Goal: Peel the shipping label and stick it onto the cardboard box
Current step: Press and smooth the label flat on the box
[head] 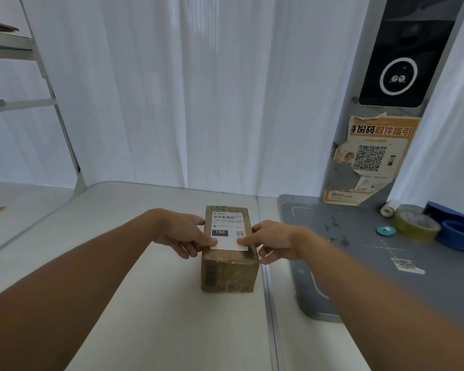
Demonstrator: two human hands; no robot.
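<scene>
Here, label (pixel 228 229) flat on box (pixel 229 269), hands (pixel 184 231) flanking near edge

Parcel pickup station: scanner kiosk (pixel 402 62), pickup-code poster (pixel 373 159).

White sheer curtains (pixel 198 89) hang in long folds across the whole back of the room, with soft daylight glowing through them. A pale worktop (pixel 145 303) fills the foreground, a metal seam running down it. At the left stands a white metal shelf frame (pixel 51 84). At the right a grey pillar (pixel 381 124) carries a black screen panel (pixel 402 57) and a torn orange poster (pixel 373 159) above a grey mat (pixel 359 263).
</scene>
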